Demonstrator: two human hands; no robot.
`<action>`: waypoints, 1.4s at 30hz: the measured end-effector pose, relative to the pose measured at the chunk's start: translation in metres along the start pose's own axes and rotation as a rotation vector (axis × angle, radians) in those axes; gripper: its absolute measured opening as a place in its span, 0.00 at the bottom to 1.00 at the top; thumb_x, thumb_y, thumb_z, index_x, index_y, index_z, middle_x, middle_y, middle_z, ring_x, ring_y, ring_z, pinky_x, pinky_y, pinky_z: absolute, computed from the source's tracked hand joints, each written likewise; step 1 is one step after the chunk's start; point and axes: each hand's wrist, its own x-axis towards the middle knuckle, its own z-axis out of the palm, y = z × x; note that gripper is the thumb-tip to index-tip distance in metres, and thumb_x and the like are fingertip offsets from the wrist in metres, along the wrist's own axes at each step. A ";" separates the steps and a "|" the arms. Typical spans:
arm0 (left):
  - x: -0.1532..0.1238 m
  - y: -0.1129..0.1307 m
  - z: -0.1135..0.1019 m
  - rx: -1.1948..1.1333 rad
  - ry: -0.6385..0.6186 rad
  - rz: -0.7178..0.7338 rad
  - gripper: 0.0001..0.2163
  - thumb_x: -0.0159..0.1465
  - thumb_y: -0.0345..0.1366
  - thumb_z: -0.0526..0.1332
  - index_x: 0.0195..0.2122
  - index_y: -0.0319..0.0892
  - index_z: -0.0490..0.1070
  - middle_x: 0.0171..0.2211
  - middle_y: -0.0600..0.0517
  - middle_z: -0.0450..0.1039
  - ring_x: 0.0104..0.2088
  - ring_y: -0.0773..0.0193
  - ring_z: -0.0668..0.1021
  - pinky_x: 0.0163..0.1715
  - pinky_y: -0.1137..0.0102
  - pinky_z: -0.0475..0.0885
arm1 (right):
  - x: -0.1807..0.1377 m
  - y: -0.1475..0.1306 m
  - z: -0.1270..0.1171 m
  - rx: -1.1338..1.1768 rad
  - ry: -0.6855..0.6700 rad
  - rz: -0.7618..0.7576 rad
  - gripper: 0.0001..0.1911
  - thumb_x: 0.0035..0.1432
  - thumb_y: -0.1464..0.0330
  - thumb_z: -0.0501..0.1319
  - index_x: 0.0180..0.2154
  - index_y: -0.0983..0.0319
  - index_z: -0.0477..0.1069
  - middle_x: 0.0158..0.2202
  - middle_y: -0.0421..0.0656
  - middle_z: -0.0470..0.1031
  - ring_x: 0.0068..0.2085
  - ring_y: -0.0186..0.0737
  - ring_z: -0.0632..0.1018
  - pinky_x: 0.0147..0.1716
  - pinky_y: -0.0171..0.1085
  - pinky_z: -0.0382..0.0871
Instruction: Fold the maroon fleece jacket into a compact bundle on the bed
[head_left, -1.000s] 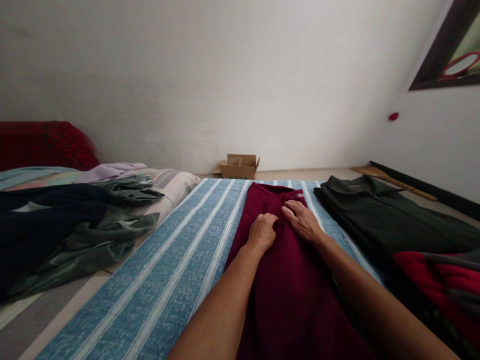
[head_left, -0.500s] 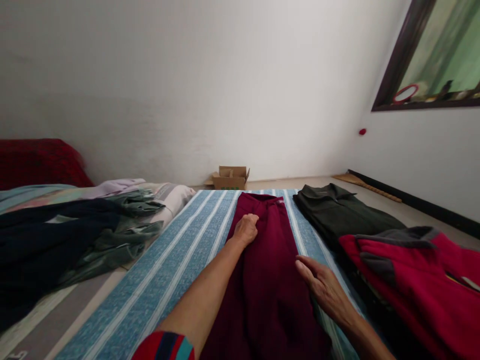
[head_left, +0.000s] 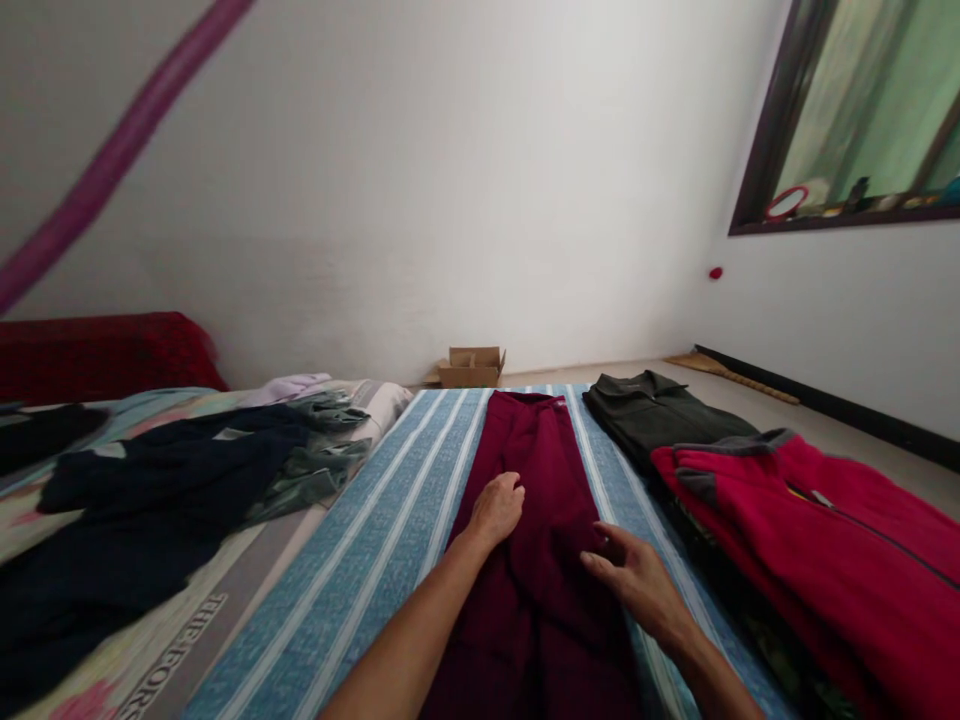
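Note:
A pair of maroon trousers [head_left: 540,560] lies lengthwise on a blue-and-white striped sheet [head_left: 360,530], waistband at the far end. My left hand [head_left: 498,508] rests on the upper left part of the trousers, fingers loosely bent and slightly apart, with no fold of cloth visibly pinched. At the right edge of the trousers is my right hand [head_left: 641,580], its thumb and fingers parted and nothing between them. The cloth under both hands has soft lengthwise creases.
To the right lie a folded dark green garment [head_left: 660,415] and a red zip jacket [head_left: 817,520]. Dark navy clothing [head_left: 172,500] spreads over patterned bedding at left. A cardboard box [head_left: 472,368] stands beyond the sheet. A blurred purple strip [head_left: 120,160] crosses the upper left.
My left hand has come back from near the waistband and its fingers have loosened. My right thumb and fingers have spread wider. The view has shifted left, and the purple strip has appeared.

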 end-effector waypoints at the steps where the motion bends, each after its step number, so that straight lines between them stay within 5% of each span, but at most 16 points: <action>1: -0.006 -0.002 0.001 -0.002 -0.005 -0.005 0.12 0.62 0.32 0.52 0.43 0.37 0.70 0.44 0.44 0.74 0.47 0.60 0.75 0.49 0.69 0.66 | 0.000 0.000 0.002 0.047 -0.022 0.004 0.25 0.43 0.61 0.67 0.44 0.63 0.73 0.40 0.46 0.77 0.43 0.50 0.76 0.43 0.42 0.68; 5: -0.024 -0.010 0.007 -0.009 -0.009 0.005 0.13 0.63 0.33 0.50 0.46 0.37 0.69 0.47 0.44 0.73 0.49 0.61 0.73 0.50 0.69 0.65 | 0.000 0.003 0.008 0.228 -0.101 0.050 0.14 0.39 0.63 0.69 0.30 0.61 0.75 0.31 0.42 0.78 0.36 0.48 0.77 0.36 0.41 0.70; 11: -0.032 -0.015 0.017 -0.008 0.031 -0.006 0.14 0.65 0.32 0.47 0.47 0.39 0.68 0.49 0.47 0.71 0.50 0.65 0.72 0.52 0.71 0.63 | 0.002 0.020 0.005 0.462 -0.052 0.153 0.14 0.36 0.64 0.71 0.24 0.62 0.69 0.21 0.39 0.74 0.23 0.37 0.74 0.25 0.35 0.67; 42: -0.027 -0.005 0.018 0.026 0.042 -0.045 0.15 0.64 0.33 0.50 0.49 0.39 0.68 0.51 0.46 0.70 0.52 0.63 0.71 0.54 0.69 0.62 | 0.000 0.020 -0.004 0.525 -0.071 0.136 0.16 0.38 0.65 0.70 0.24 0.62 0.64 0.22 0.36 0.73 0.22 0.32 0.71 0.23 0.31 0.61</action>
